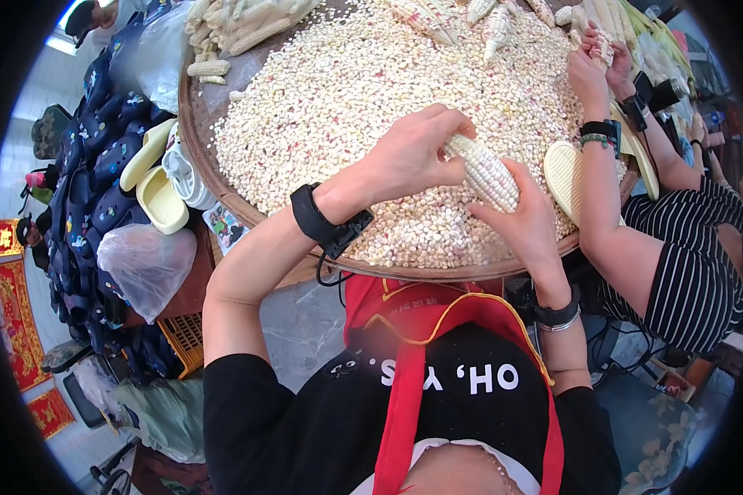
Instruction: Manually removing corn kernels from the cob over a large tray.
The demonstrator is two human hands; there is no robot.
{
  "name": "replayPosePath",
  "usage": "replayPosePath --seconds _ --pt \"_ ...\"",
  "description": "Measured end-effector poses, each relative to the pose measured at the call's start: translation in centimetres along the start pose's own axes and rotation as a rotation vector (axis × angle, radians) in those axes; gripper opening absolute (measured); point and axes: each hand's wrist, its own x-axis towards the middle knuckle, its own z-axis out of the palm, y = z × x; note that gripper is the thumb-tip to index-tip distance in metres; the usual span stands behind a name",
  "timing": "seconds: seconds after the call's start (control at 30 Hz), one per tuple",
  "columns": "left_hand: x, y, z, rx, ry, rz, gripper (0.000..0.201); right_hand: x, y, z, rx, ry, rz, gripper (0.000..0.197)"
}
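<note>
A pale corn cob [487,171] with white and pinkish kernels is gripped between both my hands over a wide round woven tray [223,194]. My left hand [413,157] closes over the cob's upper end, fingers curled on top. My right hand [527,216] cups the cob's lower end from beneath. The tray is heaped with loose corn kernels [363,91]. Black bands sit on both my wrists.
Another person sits at the right in striped clothing, their hands [596,62] working a cob at the tray's far edge. Whole cobs [231,29] lie piled at the far side. Yellow slippers [161,194] and a clear plastic bag [144,266] lie at the left.
</note>
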Motion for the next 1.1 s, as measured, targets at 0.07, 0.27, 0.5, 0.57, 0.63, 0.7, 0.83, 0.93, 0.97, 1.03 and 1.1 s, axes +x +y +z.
replayPosePath --seconds 0.07,0.27,0.5,0.57,0.63,0.7,0.83,0.93,0.97,1.03,1.1 --pt "0.0 -0.4 0.6 0.058 0.043 0.043 0.029 0.1 -0.1 0.0 -0.034 0.011 -0.006 0.059" --pt "0.1 -0.9 2.0 0.403 0.204 0.305 0.024 0.6 -0.6 0.1 -0.104 0.014 0.031 0.058" --pt "-0.1 -2.8 0.3 0.283 0.245 0.32 0.018 -0.1 -0.2 0.0 0.132 -0.11 0.113 0.056" --pt "0.0 -3.2 -0.4 0.263 0.305 0.269 0.015 0.1 0.2 -0.3 0.301 -0.143 0.141 0.055" --pt "-0.3 -3.1 -1.3 0.377 0.308 0.256 0.014 0.2 0.3 -0.4 0.469 -0.175 0.167 0.055" --pt "-0.6 -2.4 -1.4 0.358 0.282 0.193 0.017 0.4 0.2 -0.6 0.508 -0.196 0.146 0.054" --pt "-1.0 -1.3 -1.2 0.248 0.302 0.225 0.02 0.1 -0.4 -0.6 0.563 -0.238 0.182 0.056" --pt "-1.4 0.1 -1.2 -0.109 0.139 0.095 0.025 -0.1 -0.5 -0.6 0.593 -0.239 0.197 0.056" --pt "-1.6 0.6 -1.2 -0.229 0.032 -0.002 0.027 -0.1 -0.4 -0.6 0.565 -0.232 0.18 0.056" --pt "-1.7 0.8 -1.3 -0.179 0.004 0.006 0.031 0.0 -0.2 -0.6 0.537 -0.224 0.162 0.056" --pt "-1.7 0.6 -1.5 -0.198 -0.057 -0.053 0.031 -0.1 -0.1 -0.5 0.509 -0.214 0.129 0.055"
